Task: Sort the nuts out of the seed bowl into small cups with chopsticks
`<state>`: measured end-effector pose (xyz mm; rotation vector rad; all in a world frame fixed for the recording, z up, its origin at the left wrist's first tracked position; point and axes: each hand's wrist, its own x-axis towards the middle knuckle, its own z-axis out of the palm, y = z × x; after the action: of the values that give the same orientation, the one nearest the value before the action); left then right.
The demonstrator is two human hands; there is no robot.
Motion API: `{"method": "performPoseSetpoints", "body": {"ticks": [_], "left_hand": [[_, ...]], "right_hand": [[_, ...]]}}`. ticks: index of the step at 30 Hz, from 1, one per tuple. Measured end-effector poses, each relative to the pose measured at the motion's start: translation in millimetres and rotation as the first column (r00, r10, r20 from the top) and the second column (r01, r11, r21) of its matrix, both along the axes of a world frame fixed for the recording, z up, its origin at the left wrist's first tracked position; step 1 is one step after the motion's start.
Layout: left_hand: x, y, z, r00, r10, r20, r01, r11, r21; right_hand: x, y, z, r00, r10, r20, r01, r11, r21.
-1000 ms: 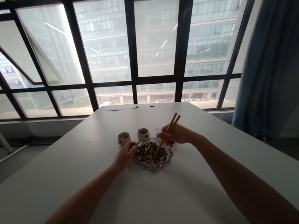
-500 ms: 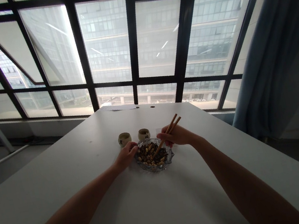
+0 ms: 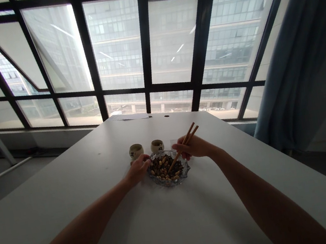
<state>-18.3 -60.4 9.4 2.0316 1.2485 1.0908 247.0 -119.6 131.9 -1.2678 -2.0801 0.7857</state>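
White counter [image 3: 170, 237] before black-framed windows [image 3: 117, 44], carrying a faceted clear-glass bowl [image 3: 186, 171] of tan and dark-brown pieces [image 3: 161, 162].
Left hand [image 3: 139, 166] grips its left rim; right hand [image 3: 194, 146] clasps brown wooden chopsticks [image 3: 174, 161], tips among the pieces; a hard sweep could flick some out.

Single head-worn camera above the table [image 3: 174, 224], close in, faces forward and down toward far windows [image 3: 116, 46]; right edge appears dim.

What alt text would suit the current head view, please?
A person's right grip holds wooden chopsticks in a glass bowl of what look like peanuts and dark pieces, while the left grip touches the bowl. Two small lettered cups stand behind it on a white table before windows.
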Motion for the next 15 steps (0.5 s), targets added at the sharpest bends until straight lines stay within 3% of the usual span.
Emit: {"method": "performPoseSetpoints", "body": {"ticks": [4,15], "left_hand": [[0.4,-0.9,2.7,0.996,0.041,-0.079,-0.038,0.999,0.038],[0.4,1.1,-0.8,0.999,-0.029,-0.024,0.031,0.997,0.064]], "right_hand": [[-0.4,2.2,-2.8,1.0,0.028,0.003,-0.028,1.0,0.002],[6.8,-2.2,5.2,0.998,-0.03,-0.057,0.033,0.999,0.038]]}}
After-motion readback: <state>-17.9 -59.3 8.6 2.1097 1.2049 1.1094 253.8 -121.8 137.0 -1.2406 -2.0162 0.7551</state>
